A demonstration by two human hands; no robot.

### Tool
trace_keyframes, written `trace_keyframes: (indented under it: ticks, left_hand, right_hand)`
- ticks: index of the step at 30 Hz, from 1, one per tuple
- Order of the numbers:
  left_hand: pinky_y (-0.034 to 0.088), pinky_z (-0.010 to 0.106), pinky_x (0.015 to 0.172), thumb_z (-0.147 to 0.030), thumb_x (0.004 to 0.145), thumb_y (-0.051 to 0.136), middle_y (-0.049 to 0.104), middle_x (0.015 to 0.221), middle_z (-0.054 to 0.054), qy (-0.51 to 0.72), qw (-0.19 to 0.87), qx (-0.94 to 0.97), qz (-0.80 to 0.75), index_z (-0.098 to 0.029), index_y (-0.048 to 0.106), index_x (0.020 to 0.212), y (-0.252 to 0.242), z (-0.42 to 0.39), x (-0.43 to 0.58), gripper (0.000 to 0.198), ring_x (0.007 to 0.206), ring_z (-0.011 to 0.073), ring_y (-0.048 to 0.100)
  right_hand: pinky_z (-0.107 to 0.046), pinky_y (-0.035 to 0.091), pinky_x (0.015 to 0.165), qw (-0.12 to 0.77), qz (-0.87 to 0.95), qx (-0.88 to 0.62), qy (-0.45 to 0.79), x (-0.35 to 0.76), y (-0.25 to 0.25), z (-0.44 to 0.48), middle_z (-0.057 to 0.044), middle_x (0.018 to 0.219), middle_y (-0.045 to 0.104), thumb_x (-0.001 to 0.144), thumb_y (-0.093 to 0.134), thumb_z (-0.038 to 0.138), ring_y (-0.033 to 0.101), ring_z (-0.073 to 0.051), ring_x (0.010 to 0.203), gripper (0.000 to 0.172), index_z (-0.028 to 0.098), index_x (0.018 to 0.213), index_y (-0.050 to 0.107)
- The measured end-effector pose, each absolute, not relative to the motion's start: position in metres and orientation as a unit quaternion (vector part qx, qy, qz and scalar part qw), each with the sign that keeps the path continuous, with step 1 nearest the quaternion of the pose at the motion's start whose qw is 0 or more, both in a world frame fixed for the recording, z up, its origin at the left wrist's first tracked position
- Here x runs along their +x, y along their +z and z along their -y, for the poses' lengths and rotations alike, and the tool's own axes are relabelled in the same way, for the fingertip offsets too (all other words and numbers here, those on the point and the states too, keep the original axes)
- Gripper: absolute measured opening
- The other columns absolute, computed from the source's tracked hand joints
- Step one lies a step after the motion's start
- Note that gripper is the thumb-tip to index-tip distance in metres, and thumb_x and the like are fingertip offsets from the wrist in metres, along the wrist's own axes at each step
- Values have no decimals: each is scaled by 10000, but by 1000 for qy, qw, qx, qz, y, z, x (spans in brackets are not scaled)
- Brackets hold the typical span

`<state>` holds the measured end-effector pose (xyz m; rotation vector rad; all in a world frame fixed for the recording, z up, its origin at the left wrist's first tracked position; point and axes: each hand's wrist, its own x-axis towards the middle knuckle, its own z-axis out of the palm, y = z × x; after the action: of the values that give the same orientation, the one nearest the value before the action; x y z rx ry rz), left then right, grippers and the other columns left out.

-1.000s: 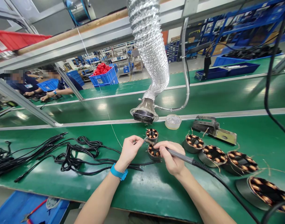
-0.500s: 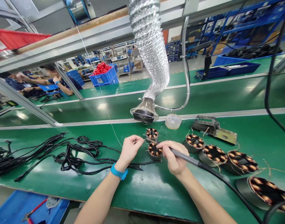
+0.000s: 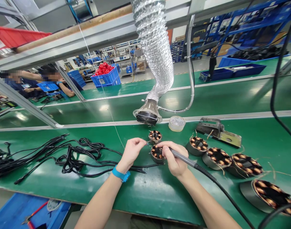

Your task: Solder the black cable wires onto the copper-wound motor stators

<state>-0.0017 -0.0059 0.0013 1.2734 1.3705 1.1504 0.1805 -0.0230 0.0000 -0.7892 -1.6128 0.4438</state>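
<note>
Two round copper-wound motor cores stand one behind the other on the green bench: a rear core and a front core. My left hand, with a blue wrist strap, is closed in a pinch at their left; what its fingertips grip is too small to name. My right hand is wrapped round a grey soldering iron, its fingers over the front core's right edge. The iron's tip is hidden by the fingers. A thin pale wire hangs down to my left hand.
Black cables lie at the left. Several more cores stand at the right, before a metal fixture. A fume duct hangs behind the cores, beside a tape roll. People sit beyond at the left.
My right hand and the soldering iron have shifted slightly left and up. My left hand has hardly moved and keeps its pinch.
</note>
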Motion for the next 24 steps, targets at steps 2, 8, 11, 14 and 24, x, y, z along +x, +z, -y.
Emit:
trace_keyframes:
  ticks: [2, 8, 11, 14, 24]
  left_hand:
    - [240, 221, 467, -376, 748, 669, 451, 479, -47, 455, 485, 499, -555, -131, 684, 690, 2, 5, -3, 253, 449, 66, 325]
    - [92, 225, 422, -410, 722, 696, 273, 483, -97, 444, 566, 451, -529, -119, 634, 696, 3, 4, -6, 298, 417, 31, 175]
    - [66, 222, 421, -417, 701, 720, 263, 516, -100, 440, 594, 435, -514, -112, 622, 698, 3, 4, -7, 321, 420, 18, 156]
    - [52, 221, 419, -424, 698, 727, 261, 529, -102, 436, 612, 428, -503, -108, 619, 711, 4, 2, -9, 335, 418, 13, 149]
    - [57, 221, 418, -413, 721, 708, 257, 525, -100, 431, 607, 436, -505, -114, 608, 700, 3, 3, -9, 316, 424, 19, 150]
  right_hand:
    - [-283, 536, 647, 602, 695, -342, 192, 180, 0, 22, -15, 727, 693, 935, 477, 225, 664, -149, 639, 223, 203, 869, 689]
    - [-283, 531, 625, 605, 685, -351, 201, 178, -2, 20, -16, 698, 684, 939, 475, 246, 661, -152, 617, 230, 197, 860, 685]
    - [-283, 520, 593, 605, 684, -355, 199, 178, -4, 20, -10, 653, 667, 931, 480, 258, 645, -152, 582, 239, 199, 842, 694]
    - [-283, 502, 563, 617, 681, -345, 189, 180, -7, 21, -4, 632, 658, 916, 486, 251, 627, -149, 549, 235, 203, 816, 693]
    - [-280, 437, 565, 607, 730, -269, 160, 179, 1, 23, 7, 642, 648, 872, 484, 172, 591, -130, 550, 191, 204, 767, 641]
